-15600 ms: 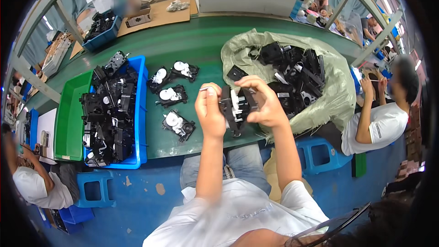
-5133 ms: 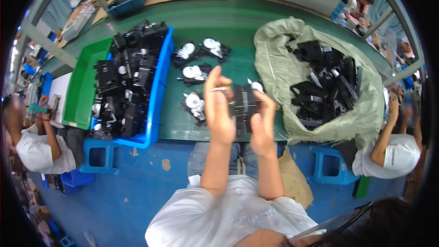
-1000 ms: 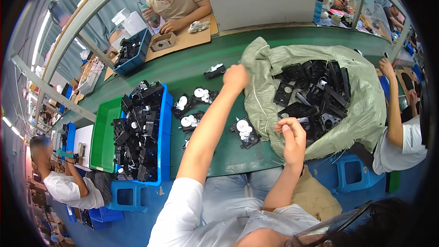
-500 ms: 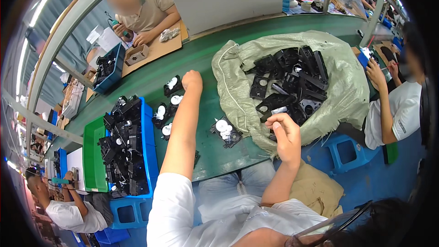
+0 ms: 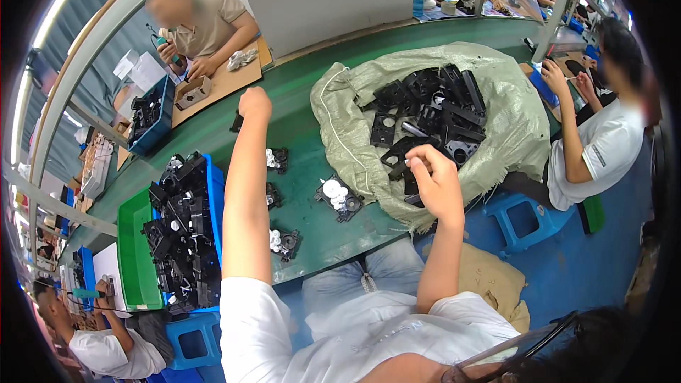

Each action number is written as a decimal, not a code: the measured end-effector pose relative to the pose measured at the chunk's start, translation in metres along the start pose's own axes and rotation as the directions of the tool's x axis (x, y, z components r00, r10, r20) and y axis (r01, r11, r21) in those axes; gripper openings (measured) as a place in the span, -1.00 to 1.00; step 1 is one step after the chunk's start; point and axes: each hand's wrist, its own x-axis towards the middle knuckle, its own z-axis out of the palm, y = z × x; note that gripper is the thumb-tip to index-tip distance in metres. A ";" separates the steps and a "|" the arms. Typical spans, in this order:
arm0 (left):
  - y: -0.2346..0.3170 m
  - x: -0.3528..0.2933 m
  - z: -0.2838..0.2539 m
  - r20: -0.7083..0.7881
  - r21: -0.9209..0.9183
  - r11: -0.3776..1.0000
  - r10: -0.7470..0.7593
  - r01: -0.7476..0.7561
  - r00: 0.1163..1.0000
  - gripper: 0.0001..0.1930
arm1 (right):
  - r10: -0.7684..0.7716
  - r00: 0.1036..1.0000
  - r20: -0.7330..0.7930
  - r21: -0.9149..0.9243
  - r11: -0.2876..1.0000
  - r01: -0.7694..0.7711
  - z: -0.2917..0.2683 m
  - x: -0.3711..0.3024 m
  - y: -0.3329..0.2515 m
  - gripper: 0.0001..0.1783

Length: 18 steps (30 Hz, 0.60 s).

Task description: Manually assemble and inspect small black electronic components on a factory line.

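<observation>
My left hand (image 5: pixel 255 104) is stretched far over the green bench, fingers curled closed and turned out of sight. A dark part (image 5: pixel 236 122) shows beside its wrist. Along my left forearm lie several black plastic assemblies with white gears, partly covered by the arm, one (image 5: pixel 284 242) close to the bench's near edge. Another gear assembly (image 5: pixel 339 198) rests between my arms. Over the near rim of a pale green woven sack (image 5: pixel 521 128) is my right hand (image 5: pixel 434 181), thumb and fingers drawn together; what they hold, if anything, is too small to name. Black plastic housings (image 5: pixel 433 110) fill the sack.
At left, a blue bin (image 5: pixel 215 241) heaped with black parts stands against a green bin (image 5: pixel 135 248). Co-workers sit across the bench (image 5: pixel 206 28), at left (image 5: pixel 117 340) and at right (image 5: pixel 603 128). A blue stool (image 5: pixel 525 221) stands below the sack.
My left hand has moved farther out and to the left, its forearm now covering some gear assemblies. My right hand has shifted farther over the sack. The whole view has moved slightly.
</observation>
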 end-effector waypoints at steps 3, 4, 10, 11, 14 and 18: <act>-0.006 -0.002 -0.016 0.032 -0.037 0.999 0.008 -0.006 0.999 -0.80 | -0.061 0.998 0.035 -0.175 0.982 0.066 0.006 0.018 -0.006 -0.86; -0.008 -0.004 -0.023 -0.004 -0.043 0.998 0.034 -0.034 0.999 -0.80 | -0.121 0.991 0.061 -0.264 0.955 0.133 0.009 0.027 -0.007 -0.86; -0.009 -0.039 -0.075 -0.232 -0.091 0.978 0.161 -0.186 0.959 -0.82 | -0.024 0.959 0.283 -0.726 0.648 0.231 0.042 0.096 0.012 -0.78; -0.008 -0.046 -0.089 -0.307 -0.099 0.970 0.180 -0.220 0.934 -0.82 | -0.106 0.957 0.270 -0.814 0.506 0.286 0.051 0.105 0.022 -0.78; -0.002 -0.072 -0.127 -0.476 -0.211 0.926 0.182 -0.313 0.860 -0.82 | -0.166 0.942 0.290 -0.896 0.299 0.328 0.075 0.126 0.058 -0.77; 0.000 -0.136 -0.151 -0.696 -0.459 0.752 0.028 -0.474 0.718 -0.80 | -0.084 0.921 0.381 -0.906 0.164 0.390 0.092 0.130 0.083 -0.75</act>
